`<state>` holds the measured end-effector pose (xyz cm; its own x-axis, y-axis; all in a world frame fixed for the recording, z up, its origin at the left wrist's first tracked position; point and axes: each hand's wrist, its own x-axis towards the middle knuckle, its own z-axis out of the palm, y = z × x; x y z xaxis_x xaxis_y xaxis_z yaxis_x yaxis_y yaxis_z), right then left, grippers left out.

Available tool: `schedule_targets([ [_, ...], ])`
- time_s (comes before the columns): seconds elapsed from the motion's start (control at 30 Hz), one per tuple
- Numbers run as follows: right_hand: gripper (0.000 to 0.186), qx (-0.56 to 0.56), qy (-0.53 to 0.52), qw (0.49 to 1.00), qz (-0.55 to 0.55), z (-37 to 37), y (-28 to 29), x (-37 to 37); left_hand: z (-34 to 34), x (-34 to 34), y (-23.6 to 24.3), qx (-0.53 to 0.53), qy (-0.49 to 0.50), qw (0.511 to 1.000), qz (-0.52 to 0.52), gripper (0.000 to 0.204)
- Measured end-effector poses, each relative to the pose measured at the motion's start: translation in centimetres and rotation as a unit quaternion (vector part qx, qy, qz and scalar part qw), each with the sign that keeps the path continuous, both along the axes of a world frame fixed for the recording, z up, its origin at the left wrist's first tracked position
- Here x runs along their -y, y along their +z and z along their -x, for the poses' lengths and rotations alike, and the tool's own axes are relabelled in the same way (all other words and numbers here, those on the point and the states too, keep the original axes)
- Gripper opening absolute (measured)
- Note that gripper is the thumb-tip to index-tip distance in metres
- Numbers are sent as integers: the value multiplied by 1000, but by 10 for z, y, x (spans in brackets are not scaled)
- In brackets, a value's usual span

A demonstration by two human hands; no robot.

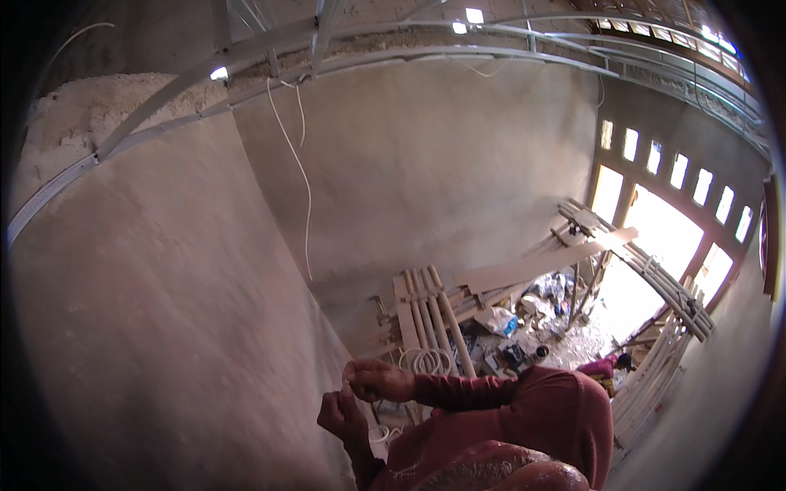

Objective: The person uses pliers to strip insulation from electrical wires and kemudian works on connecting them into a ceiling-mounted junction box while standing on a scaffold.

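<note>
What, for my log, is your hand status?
Right hand, left hand: fingertips together. Anything pinched: too small to tell. Pale coil beyond right hand, clear of fingertips.

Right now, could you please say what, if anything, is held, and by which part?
Cannot tell; anything between the left hand and right hand is too small to identify.

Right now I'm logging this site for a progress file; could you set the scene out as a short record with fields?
Left hand: raised, fingers bent, close below the other in the picture
Right hand: fingers bent, meeting or nearly meeting the left
Held: too small to make out
Near the hands: white coil, poles
Back wall: bare, with a cable hanging in front
Overhead: metal frame
Far side: bright doorway
Others: one person, lower right
</note>
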<state>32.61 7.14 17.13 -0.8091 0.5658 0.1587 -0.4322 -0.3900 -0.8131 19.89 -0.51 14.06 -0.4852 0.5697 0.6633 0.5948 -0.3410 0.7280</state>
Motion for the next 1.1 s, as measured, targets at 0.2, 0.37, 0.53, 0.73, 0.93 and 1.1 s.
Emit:
schedule_targets([
  [0.2,13,-15,-30,999,-18,-11,-3,-1,-13,-6,7,29,-18,999,29,36],
  [0.37,14,-49,0,998,47,-12,-10,-7,-22,-14,14,199,-89,976,30,44],
  [0.53,14,-56,57,992,95,-26,-10,-13,-16,-22,4,271,-171,944,74,44],
  [0.73,24,-5,-2,1000,-18,-32,5,6,-6,-40,-47,321,-67,945,16,32],
  [0.93,30,21,-79,977,-198,-42,16,9,10,-54,-38,313,-299,895,108,25],
  [1.1,29,37,-133,955,-261,-56,18,2,-11,-54,9,370,-330,849,185,25],
])
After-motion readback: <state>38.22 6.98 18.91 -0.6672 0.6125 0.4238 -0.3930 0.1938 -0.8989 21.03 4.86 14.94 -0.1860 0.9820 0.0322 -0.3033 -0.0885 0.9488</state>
